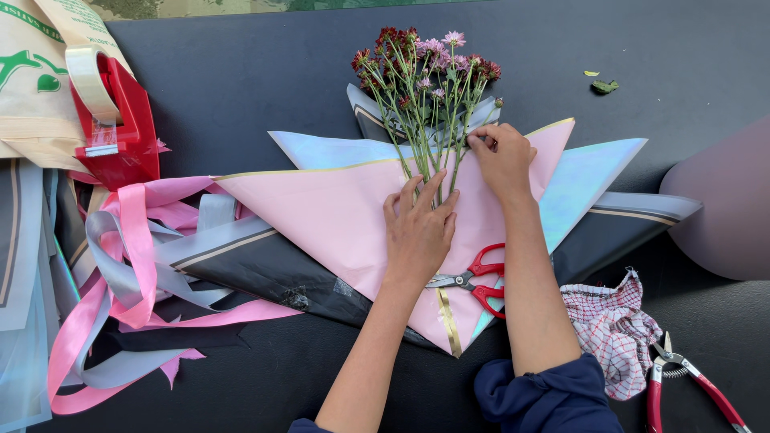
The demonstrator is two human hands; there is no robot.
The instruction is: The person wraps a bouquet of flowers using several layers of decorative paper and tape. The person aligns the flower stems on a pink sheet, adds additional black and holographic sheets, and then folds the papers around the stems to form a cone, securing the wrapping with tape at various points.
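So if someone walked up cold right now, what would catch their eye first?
Probably the bunch of small red and pink flowers lying at the middle on a pink wrapping sheet, the left hand pressing the stems flat and the right hand pinching them higher up. Next, the tangle of pink and grey ribbons at left, below a red tape dispenser. Red-handled scissors lie between the forearms.

Wrapping sheets [337,212] lie fanned at the centre of the desk [241,80], with the flowers [425,88] on top, heads toward the far edge. Left hand [419,228] lies on the stems; right hand [503,160] just right of it, at the stems. Scissors [477,281] lie on the sheets between the forearms. Ribbons [128,273] and tape dispenser [112,120] lie left; cloth [613,329] and pruners [682,385] right, near edge
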